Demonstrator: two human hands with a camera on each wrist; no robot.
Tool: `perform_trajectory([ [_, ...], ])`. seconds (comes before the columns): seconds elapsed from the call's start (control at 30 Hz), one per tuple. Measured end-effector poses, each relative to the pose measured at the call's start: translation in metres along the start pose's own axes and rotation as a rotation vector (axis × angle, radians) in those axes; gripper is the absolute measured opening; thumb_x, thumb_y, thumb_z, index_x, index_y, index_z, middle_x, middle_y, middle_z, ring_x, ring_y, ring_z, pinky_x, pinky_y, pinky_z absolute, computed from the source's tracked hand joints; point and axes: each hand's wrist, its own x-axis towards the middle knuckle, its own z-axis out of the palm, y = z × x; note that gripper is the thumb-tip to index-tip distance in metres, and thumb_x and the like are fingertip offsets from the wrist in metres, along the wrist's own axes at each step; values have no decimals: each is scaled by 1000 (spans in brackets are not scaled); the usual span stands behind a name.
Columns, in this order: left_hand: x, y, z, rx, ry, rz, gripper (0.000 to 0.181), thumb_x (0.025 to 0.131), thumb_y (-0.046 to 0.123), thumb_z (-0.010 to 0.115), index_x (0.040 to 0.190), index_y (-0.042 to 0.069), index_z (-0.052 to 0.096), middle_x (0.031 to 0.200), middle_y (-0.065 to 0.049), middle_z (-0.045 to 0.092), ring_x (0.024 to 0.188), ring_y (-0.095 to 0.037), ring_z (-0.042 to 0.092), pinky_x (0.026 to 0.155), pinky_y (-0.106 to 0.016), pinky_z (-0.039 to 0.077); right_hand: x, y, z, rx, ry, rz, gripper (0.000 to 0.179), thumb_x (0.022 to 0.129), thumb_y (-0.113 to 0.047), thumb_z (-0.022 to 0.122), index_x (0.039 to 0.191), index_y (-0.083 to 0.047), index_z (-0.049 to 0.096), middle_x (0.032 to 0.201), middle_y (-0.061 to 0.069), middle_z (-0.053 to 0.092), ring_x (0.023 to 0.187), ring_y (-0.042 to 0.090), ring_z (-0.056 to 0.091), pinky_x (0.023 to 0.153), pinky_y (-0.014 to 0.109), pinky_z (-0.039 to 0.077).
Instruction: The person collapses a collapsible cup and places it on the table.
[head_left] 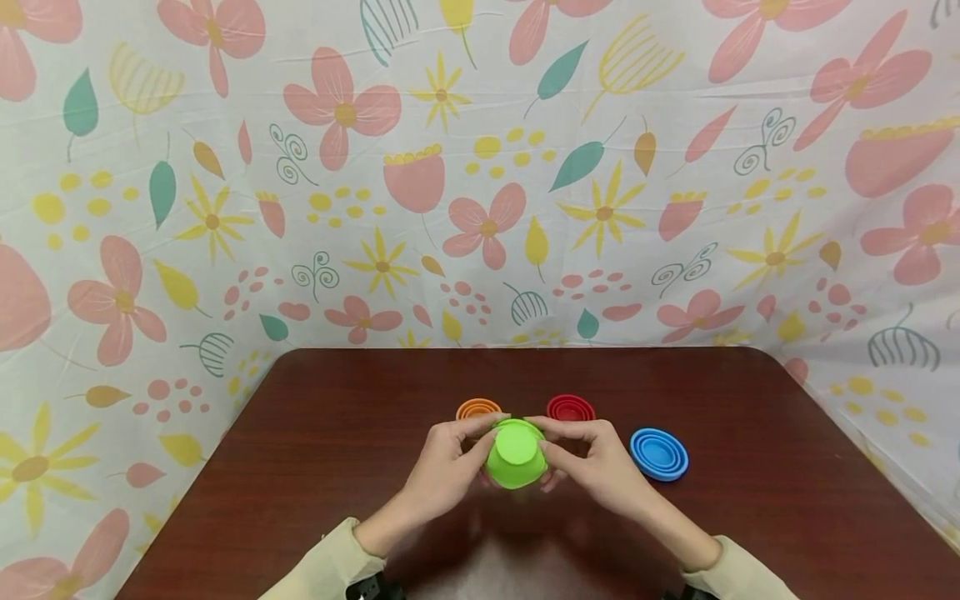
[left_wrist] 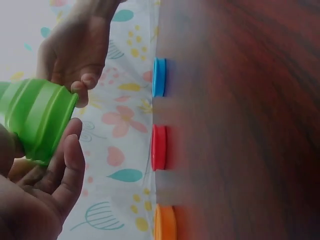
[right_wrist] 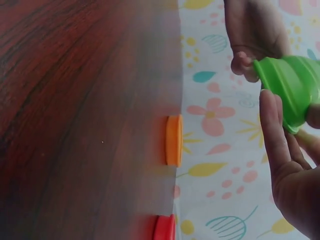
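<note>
Both hands hold a green collapsible cup (head_left: 517,454) up over the table, its ridged wall stretched out to full depth. In the head view its small round base faces the camera, and the wider rim points away. My left hand (head_left: 442,467) grips the cup's left side, thumb on the wall and fingers near the rim. From the other side my right hand (head_left: 600,467) pinches it the same way. In the left wrist view the stepped rings of the cup (left_wrist: 40,120) show clearly, with fingertips of both hands at the rim.
Behind the hands, an orange collapsed cup (head_left: 477,407) and a red one (head_left: 570,407) lie flat on the dark wooden table (head_left: 360,392). A blue collapsed cup (head_left: 659,454) lies to the right of the right hand. A flowered cloth (head_left: 480,167) hangs behind the table.
</note>
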Motion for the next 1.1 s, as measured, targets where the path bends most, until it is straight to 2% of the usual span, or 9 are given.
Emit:
perform_trajectory([
  [0.1, 1, -1, 0, -57, -17, -40, 32, 110, 20, 60, 140, 17, 69, 106, -4, 77, 65, -20, 69, 57, -49, 63, 0, 1, 1, -30, 23, -7, 37, 104, -1, 63, 140, 2, 65, 117, 22, 73, 63, 40, 71, 63, 51, 63],
  [0.2, 1, -2, -3, -177, -69, -49, 35, 110, 18, 57, 144, 11, 65, 105, -8, 76, 63, -20, 68, 60, -45, 63, 0, 1, 1, -33, 44, -8, 38, 104, -1, 64, 142, 4, 63, 116, 19, 74, 64, 37, 72, 64, 50, 64],
  [0.4, 1, -4, -7, -384, -165, -30, 46, 102, 6, 57, 147, -1, 59, 132, -17, 67, 71, -18, 69, 66, -32, 62, -1, 4, 0, -19, 58, -8, 37, 104, -1, 65, 139, 9, 63, 112, 15, 76, 66, 35, 74, 64, 52, 63],
  [0.47, 0, -5, -8, -384, -161, -25, 47, 99, 3, 57, 146, -1, 59, 134, -17, 66, 70, -18, 69, 66, -32, 62, -1, 5, 0, -19, 54, 0, 35, 104, -2, 64, 137, 10, 63, 112, 16, 76, 67, 35, 74, 64, 51, 63],
  [0.6, -1, -6, -7, -355, -137, -17, 47, 97, 0, 59, 144, -2, 62, 125, -16, 70, 71, -19, 69, 65, -32, 62, -2, 5, 1, -2, 46, 34, 37, 105, -4, 63, 139, 12, 62, 115, 21, 74, 69, 34, 75, 66, 50, 64],
  [0.7, -1, -7, -7, -259, -105, 10, 47, 94, -2, 62, 141, -3, 64, 125, -16, 71, 89, -18, 71, 74, -31, 61, -3, 2, 1, 42, 32, 73, 41, 106, -6, 62, 144, 10, 57, 121, 24, 72, 72, 35, 75, 70, 50, 64],
  [0.83, 0, -7, -7, -173, -60, 24, 51, 91, -6, 61, 142, -2, 64, 131, -16, 70, 96, -19, 70, 70, -29, 60, -5, -2, 0, 121, -27, 124, 47, 107, -7, 60, 151, 6, 51, 127, 26, 69, 79, 37, 75, 77, 53, 63],
  [0.93, 0, -6, -5, -173, -42, 13, 53, 91, -10, 59, 144, -3, 61, 131, -19, 69, 83, -19, 68, 58, -29, 59, -5, -3, -1, 164, -62, 136, 50, 106, -5, 60, 154, 4, 49, 129, 26, 67, 83, 37, 75, 80, 56, 62],
  [1.1, 1, -3, -2, -181, -27, -7, 51, 93, -8, 59, 143, -4, 62, 129, -20, 69, 73, -16, 66, 56, -27, 57, -5, 1, 1, 174, -45, 106, 52, 103, -1, 63, 152, 7, 49, 127, 23, 69, 80, 35, 75, 77, 58, 62],
])
